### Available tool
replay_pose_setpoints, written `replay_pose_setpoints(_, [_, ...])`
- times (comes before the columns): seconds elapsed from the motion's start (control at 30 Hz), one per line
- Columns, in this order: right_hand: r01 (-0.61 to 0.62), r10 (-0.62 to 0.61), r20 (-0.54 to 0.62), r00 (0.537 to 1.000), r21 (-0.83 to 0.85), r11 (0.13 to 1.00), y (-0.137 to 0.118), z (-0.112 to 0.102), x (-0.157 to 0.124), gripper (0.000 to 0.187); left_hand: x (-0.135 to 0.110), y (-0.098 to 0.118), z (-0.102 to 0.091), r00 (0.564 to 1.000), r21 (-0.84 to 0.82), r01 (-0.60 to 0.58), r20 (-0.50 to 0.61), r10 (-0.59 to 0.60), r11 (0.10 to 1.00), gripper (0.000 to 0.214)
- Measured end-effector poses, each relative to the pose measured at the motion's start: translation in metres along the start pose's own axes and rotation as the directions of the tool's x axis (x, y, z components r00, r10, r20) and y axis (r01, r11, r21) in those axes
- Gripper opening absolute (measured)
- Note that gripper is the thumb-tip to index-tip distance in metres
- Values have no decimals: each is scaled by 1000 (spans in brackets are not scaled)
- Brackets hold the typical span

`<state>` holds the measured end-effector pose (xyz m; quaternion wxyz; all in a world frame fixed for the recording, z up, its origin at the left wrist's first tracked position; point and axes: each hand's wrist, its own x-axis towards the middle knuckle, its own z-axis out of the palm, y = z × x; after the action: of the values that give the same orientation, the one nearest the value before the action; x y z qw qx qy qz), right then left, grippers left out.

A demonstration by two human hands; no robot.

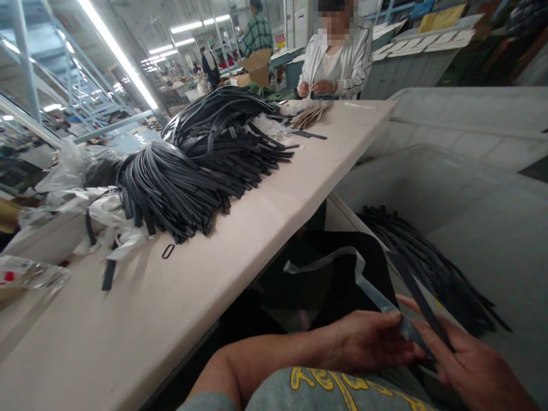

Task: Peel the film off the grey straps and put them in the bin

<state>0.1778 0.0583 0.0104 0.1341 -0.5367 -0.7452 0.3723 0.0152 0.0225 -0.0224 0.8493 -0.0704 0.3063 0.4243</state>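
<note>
Low at the right, over my lap, my left hand (379, 339) is closed, with thumb and fingers pinching a pale grey-blue strip (377, 294). The strip's whitish far end (321, 261) bends and curls loosely towards the table. Close beside it, my right hand (471, 357) is closed around a flat dark strap (422, 297), which slants up and left between its fingers. Whether strip and strap are one piece cannot be told, as my fingers hide where they meet.
On the long pale table (257, 228) lie a large heap of dark straps (184, 177), a black oval ring (168, 251) and plastic bags (124, 240). At my right, a pale bin (492, 211) holds more dark straps (432, 262). A co-worker (334, 63) works at the far end.
</note>
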Motion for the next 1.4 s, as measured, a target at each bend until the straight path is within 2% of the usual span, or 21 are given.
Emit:
replay_pose_setpoints(0.1, [56, -60, 122, 991, 37, 998, -17, 12, 10, 75, -17, 19, -13, 979, -105, -160, -143, 145, 981, 18])
replay_pose_setpoints(0.17, [82, -96, 236, 967, 69, 994, -25, 21, 16, 68, -31, 31, -27, 939, -151, -287, -237, 248, 946, 17])
replay_pose_setpoints(0.23, [151, -161, 296, 942, 57, 987, -34, 34, 24, 60, -42, 35, -40, 904, -176, -367, -301, 305, 914, 15])
replay_pose_setpoints(0.33, [306, -285, 265, 921, -40, 951, -51, 56, 41, 53, -49, 32, -52, 900, -185, -391, -279, 333, 902, 12])
replay_pose_setpoints(0.4, [338, -306, 253, 918, -93, 936, -63, 63, 49, 55, -48, 31, -55, 889, -177, -428, -256, 379, 886, 10])
replay_pose_setpoints(0.47, [322, -285, 281, 916, -95, 942, -69, 59, 51, 57, -47, 35, -58, 852, -169, -494, -289, 437, 853, 11])
replay_pose_setpoints(0.53, [307, -269, 318, 909, -75, 949, -68, 47, 46, 57, -47, 41, -61, 813, -162, -534, -370, 451, 830, 13])
replay_pose_setpoints(0.6, [316, -275, 316, 908, -87, 945, -65, 38, 42, 53, -47, 44, -62, 797, -166, -531, -431, 424, 831, 13])
replay_pose_setpoints(0.63, [328, -282, 307, 909, -106, 939, -64, 37, 42, 51, -47, 44, -61, 811, -167, -509, -423, 405, 845, 12])
replay_pose_setpoints(0.7, [356, -305, 275, 912, -161, 920, -66, 42, 46, 49, -44, 39, -57, 862, -168, -450, -337, 378, 877, 12])
replay_pose_setpoints(0.77, [366, -311, 253, 916, -209, 907, -70, 52, 53, 50, -41, 36, -55, 885, -161, -434, -258, 387, 886, 11])
replay_pose_setpoints(0.83, [345, -289, 265, 920, -197, 918, -71, 56, 56, 51, -39, 38, -56, 867, -153, -473, -257, 427, 868, 13])
replay_pose_setpoints(0.97, [323, -280, 279, 919, -124, 938, -62, 45, 51, 46, -38, 47, -68, 804, -159, -535, -398, 442, 829, 15])
replay_pose_setpoints(1.03, [377, -321, 285, 903, -166, 911, -60, 43, 51, 43, -37, 46, -70, 826, -163, -499, -387, 411, 851, 14])
replay_pose_setpoints(1.1, [415, -345, 287, 894, -240, 877, -62, 49, 55, 44, -36, 42, -67, 869, -156, -454, -295, 397, 877, 14])
replay_pose_setpoints(1.17, [409, -337, 269, 902, -282, 868, -66, 57, 60, 46, -34, 40, -65, 882, -142, -444, -241, 404, 885, 14])
replay_pose_setpoints(1.2, [391, -324, 259, 910, -273, 879, -67, 58, 61, 47, -34, 42, -65, 873, -136, -460, -253, 418, 878, 14])
replay_pose_setpoints(1.33, [364, -309, 266, 913, -186, 913, -64, 48, 54, 44, -35, 56, -73, 792, -127, -534, -420, 442, 836, 13])
replay_pose_setpoints(1.4, [401, -339, 267, 902, -223, 889, -64, 44, 50, 42, -36, 56, -74, 796, -123, -517, -433, 423, 847, 12])
